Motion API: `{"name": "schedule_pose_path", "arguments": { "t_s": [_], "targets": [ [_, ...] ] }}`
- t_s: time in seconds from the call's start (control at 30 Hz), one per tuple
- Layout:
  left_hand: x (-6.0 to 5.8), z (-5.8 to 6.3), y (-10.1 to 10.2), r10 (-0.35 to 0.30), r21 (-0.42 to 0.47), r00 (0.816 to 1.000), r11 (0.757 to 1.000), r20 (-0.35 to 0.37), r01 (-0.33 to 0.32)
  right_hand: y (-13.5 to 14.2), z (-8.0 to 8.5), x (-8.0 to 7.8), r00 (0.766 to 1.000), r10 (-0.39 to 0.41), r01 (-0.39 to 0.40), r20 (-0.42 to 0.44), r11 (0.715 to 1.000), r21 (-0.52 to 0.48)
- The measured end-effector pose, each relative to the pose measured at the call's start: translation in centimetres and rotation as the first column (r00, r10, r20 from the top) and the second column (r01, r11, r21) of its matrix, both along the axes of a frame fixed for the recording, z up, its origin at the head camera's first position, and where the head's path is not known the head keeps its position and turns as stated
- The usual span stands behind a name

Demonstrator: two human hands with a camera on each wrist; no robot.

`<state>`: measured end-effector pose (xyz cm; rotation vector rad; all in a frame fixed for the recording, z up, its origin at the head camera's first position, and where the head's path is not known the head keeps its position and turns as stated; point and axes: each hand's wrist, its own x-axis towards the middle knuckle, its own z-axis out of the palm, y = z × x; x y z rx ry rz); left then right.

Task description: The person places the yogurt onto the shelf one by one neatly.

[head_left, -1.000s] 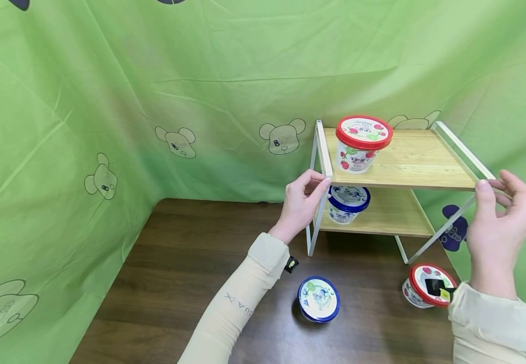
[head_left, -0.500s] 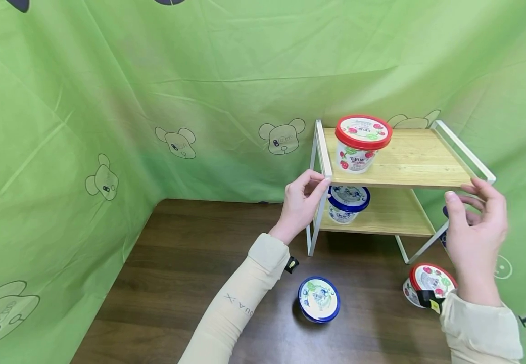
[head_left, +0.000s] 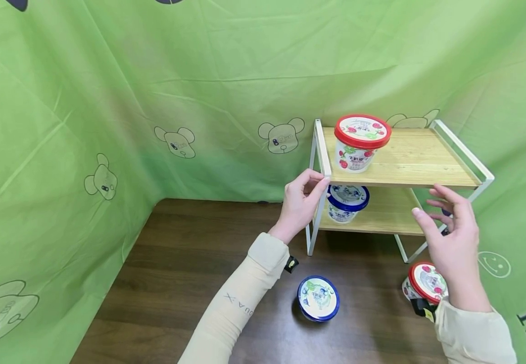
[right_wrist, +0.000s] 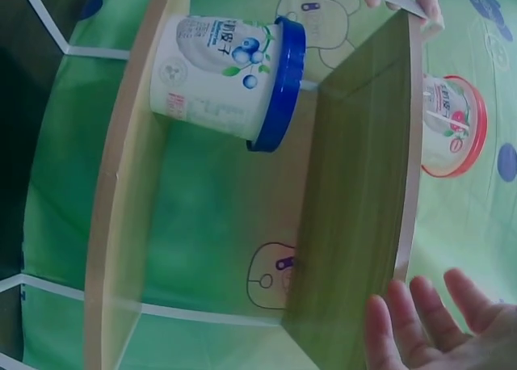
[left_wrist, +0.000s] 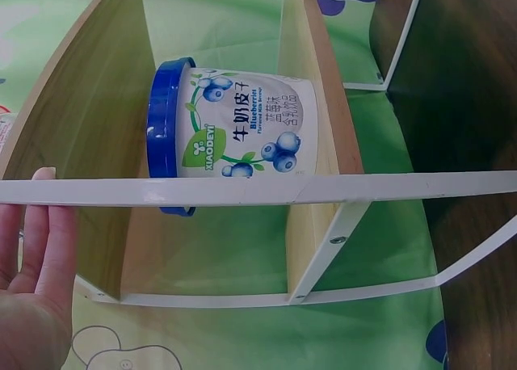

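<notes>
My left hand (head_left: 299,203) pinches the white front left post of a two-tier wooden shelf (head_left: 431,159), fingertips just below its top corner. On the top board at the left stands a red-lidded strawberry milk tub (head_left: 355,154). Directly beneath, a blue-lidded blueberry tub (left_wrist: 242,128) sits upright on the lower board, partly behind the post in the head view. My right hand (head_left: 456,242) hovers before the shelf's right half, fingers spread and loosely bent, holding nothing. In the right wrist view its fingertips (right_wrist: 400,297) come right at the top board's front edge.
A second blue-lidded tub (head_left: 318,299) stands on the dark wooden table (head_left: 190,283) in front of the shelf. Another red-lidded tub (head_left: 419,285) is to its right, partly covered by my right wrist strap. Green cartoon-printed cloth (head_left: 226,91) hangs behind and at the sides.
My right hand has let go of the shelf's front right corner and moved left and slightly down along the front. The left hand stays on the post; the tubs have not moved.
</notes>
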<state>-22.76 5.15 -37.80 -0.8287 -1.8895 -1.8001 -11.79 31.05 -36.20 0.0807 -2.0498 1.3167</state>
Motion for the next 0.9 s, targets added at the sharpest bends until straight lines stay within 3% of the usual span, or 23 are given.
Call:
{"name": "schedule_pose_path", "arguments": {
  "t_s": [0.17,0.37,0.9],
  "targets": [
    [-0.1,-0.1,0.0,0.001,-0.005,1.0,1.0,0.002,-0.001,-0.1,-0.4,0.2,0.991,0.129,-0.132,0.044,0.989,0.066],
    [-0.1,-0.1,-0.1,0.001,-0.005,1.0,1.0,0.004,-0.001,-0.4,-0.6,0.2,0.972,0.204,-0.221,0.117,0.962,0.158],
    [0.0,0.0,0.0,-0.004,-0.002,1.0,1.0,0.006,0.004,-1.4,-1.4,0.8,0.943,0.262,-0.304,0.206,0.93,0.208]
  ]
}}
